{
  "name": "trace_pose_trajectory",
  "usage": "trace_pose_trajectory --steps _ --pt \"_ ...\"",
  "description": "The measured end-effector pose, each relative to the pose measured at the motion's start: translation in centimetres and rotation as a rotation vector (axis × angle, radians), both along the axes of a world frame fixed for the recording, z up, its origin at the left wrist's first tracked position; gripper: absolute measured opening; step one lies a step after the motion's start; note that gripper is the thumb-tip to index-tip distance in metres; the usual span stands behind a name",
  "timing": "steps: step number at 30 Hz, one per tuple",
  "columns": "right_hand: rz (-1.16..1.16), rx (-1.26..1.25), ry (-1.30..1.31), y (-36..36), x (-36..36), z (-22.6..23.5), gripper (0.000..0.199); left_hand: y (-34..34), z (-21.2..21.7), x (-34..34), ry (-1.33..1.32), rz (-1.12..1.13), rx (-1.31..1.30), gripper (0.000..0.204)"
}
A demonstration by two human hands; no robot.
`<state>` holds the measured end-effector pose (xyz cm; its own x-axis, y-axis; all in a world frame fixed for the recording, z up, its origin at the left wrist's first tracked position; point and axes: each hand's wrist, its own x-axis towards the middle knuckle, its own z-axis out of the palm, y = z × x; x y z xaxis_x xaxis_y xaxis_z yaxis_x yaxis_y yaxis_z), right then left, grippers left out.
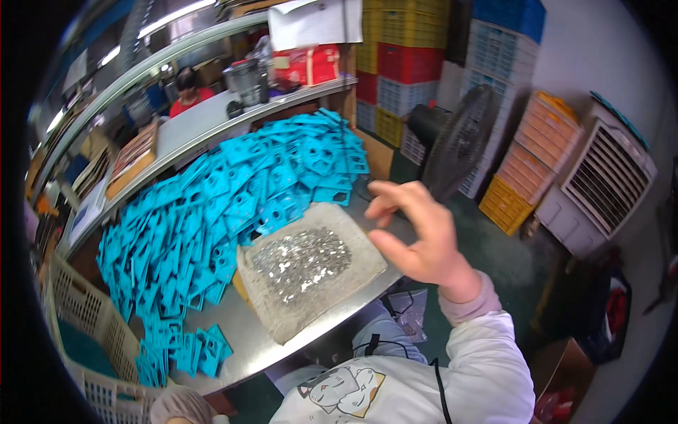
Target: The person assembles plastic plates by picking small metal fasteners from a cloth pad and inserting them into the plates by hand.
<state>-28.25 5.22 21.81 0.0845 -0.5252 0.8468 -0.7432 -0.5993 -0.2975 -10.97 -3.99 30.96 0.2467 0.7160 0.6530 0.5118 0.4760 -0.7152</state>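
My right hand (420,237) is raised over the right edge of a grey cloth-covered board (374,265), its thumb and curled fingers apart with nothing seen between them. On the cloth lies a heap of small shiny metal pieces (304,261). Behind and to the left, a large pile of flat turquoise plates with holes (233,184) covers much of the metal table (258,353). A smaller group of the same plates (205,351) sits near the front left edge. Of my left arm only the cuff (180,405) shows at the lower edge; the hand is out of the picture.
A cream plastic basket (116,396) stands at the table's left end. To the right are a black fan (462,141), stacked crates (537,155) and an air cooler (600,184). A shelf behind the pile holds a red box (307,65). Beyond it sits another person (189,92).
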Motion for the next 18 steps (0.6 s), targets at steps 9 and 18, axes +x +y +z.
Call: trace_pose_trajectory --steps 9,18 --pt "-0.133 0.078 0.036 -0.9 -0.6 -5.6 0.043 0.9 -1.4 0.5 0.057 -0.271 -0.107 0.045" --pt "-0.495 0.711 -0.016 -2.2 -6.0 -18.6 0.034 3.3 -6.0 8.0 0.088 -0.340 -0.095 0.052"
